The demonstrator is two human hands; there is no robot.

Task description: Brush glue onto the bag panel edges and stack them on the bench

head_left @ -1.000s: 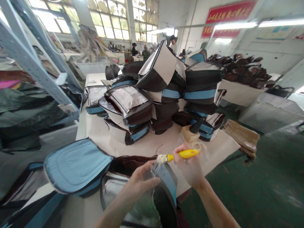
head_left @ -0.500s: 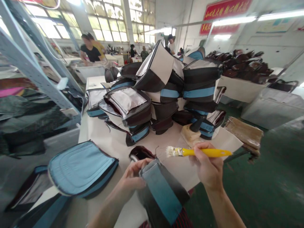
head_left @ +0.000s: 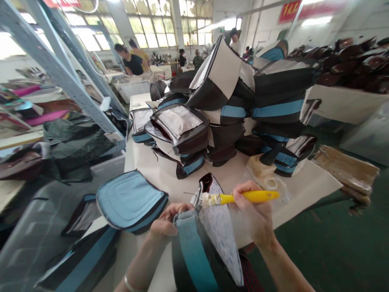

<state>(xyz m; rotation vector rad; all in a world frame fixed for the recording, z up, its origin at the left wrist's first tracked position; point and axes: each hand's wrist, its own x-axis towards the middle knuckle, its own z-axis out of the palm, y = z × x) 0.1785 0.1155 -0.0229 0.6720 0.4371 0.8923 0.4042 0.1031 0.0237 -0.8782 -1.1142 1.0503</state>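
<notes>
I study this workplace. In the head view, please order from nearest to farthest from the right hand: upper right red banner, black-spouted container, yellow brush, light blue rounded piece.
1. Yellow brush: held in the right hand.
2. Black-spouted container: just beyond the hand.
3. Light blue rounded piece: off to the left.
4. Red banner: far back, upper right.

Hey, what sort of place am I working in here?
Likely a workshop or factory, perhaps for bags: black, blue and off-white sewn pieces are stacked on a cream-topped table, dark brown pieces lie heaped at right rear, and your right hand holds a yellow-handled bristle brush.
</notes>
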